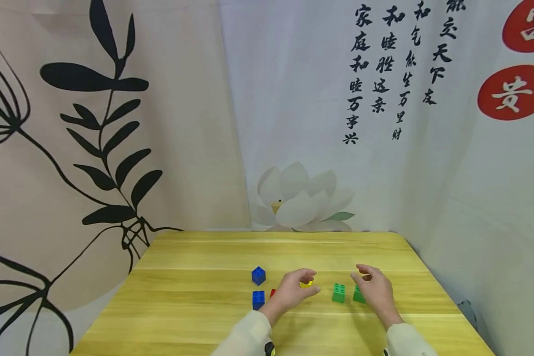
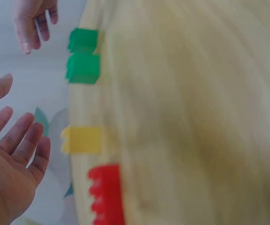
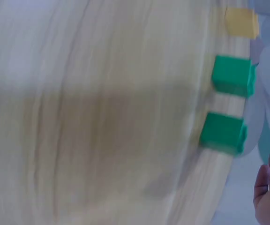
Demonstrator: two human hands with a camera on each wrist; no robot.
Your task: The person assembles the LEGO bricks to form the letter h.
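My left hand [image 1: 291, 289] hovers over the table with its fingers loosely bent and nothing in them. Below it a red toy brick [image 2: 108, 194] and a yellow brick [image 2: 86, 139] stand on the wood, mostly covered by the hand in the head view. To its left are two blue bricks, a farther one [image 1: 258, 276] and a nearer one [image 1: 258, 299]. My right hand [image 1: 376, 291], its fingers relaxed and holding nothing, is above the right-hand green brick [image 1: 358, 295], partly hiding it. Another green brick [image 1: 338, 292] stands between the hands.
The wooden table [image 1: 196, 287] narrows toward its far edge. Behind it hangs a pale cloth backdrop [image 1: 196, 123] printed with dark leaves, a lotus and Chinese characters. More light cloth [image 1: 485, 198] runs along the right side.
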